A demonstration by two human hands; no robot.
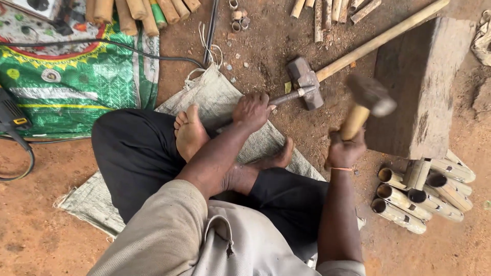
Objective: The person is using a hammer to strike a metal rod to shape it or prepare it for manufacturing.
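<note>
Person sits cross-legged on a grey woven sack [215, 99] spread on the dirt floor [41, 240], bare feet tucked in. Left hand [251, 110], fingers closed around a thin metal rod [287, 96], holds it low; the rod's far end rests against the head of a big sledgehammer [306, 82] lying on the floor, its long wooden handle running up to the right. Right hand [346, 149], fingers wrapped tight on the wooden handle of a smaller hammer [369, 97], raised above the floor, head blurred, just right of the sledgehammer head. An orange band shows at the right wrist. A thick wooden block [419, 87] lies right of the raised hammer. Below the block, a stack of cut bamboo tubes [422, 194], open ends facing left. More bamboo pieces [143, 13] along the top edge. Green printed sack [76, 76] at left, with a black cable [128, 46] over it and a power tool [13, 118] at the left edge.
</note>
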